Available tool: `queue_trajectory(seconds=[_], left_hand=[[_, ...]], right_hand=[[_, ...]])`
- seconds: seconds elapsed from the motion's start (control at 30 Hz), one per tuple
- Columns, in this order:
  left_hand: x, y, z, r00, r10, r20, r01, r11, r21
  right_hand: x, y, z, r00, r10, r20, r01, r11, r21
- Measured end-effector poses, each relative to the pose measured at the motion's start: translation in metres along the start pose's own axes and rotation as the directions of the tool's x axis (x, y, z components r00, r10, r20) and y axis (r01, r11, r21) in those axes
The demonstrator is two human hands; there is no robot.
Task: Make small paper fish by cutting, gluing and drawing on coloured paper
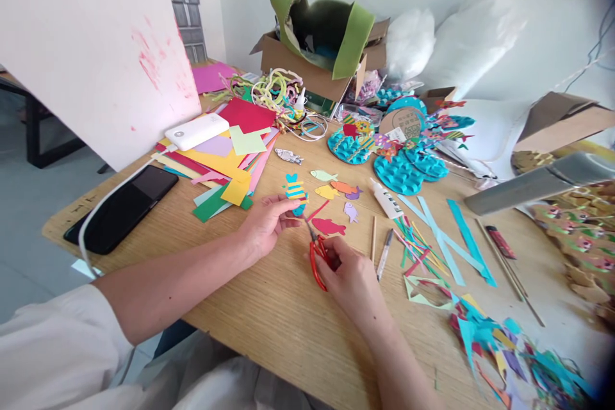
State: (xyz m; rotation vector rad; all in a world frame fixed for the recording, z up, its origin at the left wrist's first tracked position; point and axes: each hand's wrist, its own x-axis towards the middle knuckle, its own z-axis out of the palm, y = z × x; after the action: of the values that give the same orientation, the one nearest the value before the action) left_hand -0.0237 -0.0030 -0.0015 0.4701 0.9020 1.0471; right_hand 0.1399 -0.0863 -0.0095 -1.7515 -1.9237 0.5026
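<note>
Near the middle of the table, my left hand (269, 221) pinches a blue paper fish with yellow stripes (295, 187) between thumb and fingers. My right hand (343, 262) is closed on red-handled scissors (317, 259), whose blades point up and left, close to the fish's lower end. Beside the blades lies a red paper fish (328, 226), and a thin red strip (319, 209) is just above it. Beyond are yellow (327, 192), orange (344, 188), pale green (323, 175) and lilac (350, 212) paper fish, plus a silvery patterned one (289, 155).
Coloured paper sheets (247, 116), a white power bank (196, 131) and a black phone (125, 208) lie left. Right are a glue bottle (387, 198), a pen (385, 255), paper strips, scraps (514, 346) and a grey flask (538, 184). A cardboard box (307, 77) stands behind.
</note>
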Motion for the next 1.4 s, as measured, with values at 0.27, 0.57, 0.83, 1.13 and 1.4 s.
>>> queue_trajectory(seconds=[0.27, 0.57, 0.83, 1.13, 1.4], left_hand=[[0.013, 0.014, -0.005, 0.98, 0.191, -0.049, -0.189, 0.981, 0.044], [0.012, 0.012, -0.005, 0.985, 0.174, -0.017, -0.172, 0.98, 0.099], [0.016, 0.014, -0.006, 0.988, 0.156, -0.016, -0.154, 0.983, 0.104], [0.015, 0.017, -0.005, 0.992, 0.121, -0.018, -0.119, 0.99, 0.078], [0.016, 0.017, -0.005, 0.992, 0.125, -0.009, -0.124, 0.987, 0.105]], right_hand=[[-0.007, -0.023, -0.012, 0.935, -0.141, 0.324, 0.254, 0.906, -0.339], [0.016, -0.015, -0.03, 0.924, -0.353, 0.15, 0.383, 0.846, -0.37], [0.096, 0.007, -0.034, 0.712, -0.507, 0.486, 0.697, 0.429, -0.575], [0.111, -0.002, -0.026, 0.5, -0.579, 0.644, 0.858, 0.228, -0.461], [0.113, 0.012, -0.016, 0.571, -0.662, 0.485, 0.796, 0.301, -0.525]])
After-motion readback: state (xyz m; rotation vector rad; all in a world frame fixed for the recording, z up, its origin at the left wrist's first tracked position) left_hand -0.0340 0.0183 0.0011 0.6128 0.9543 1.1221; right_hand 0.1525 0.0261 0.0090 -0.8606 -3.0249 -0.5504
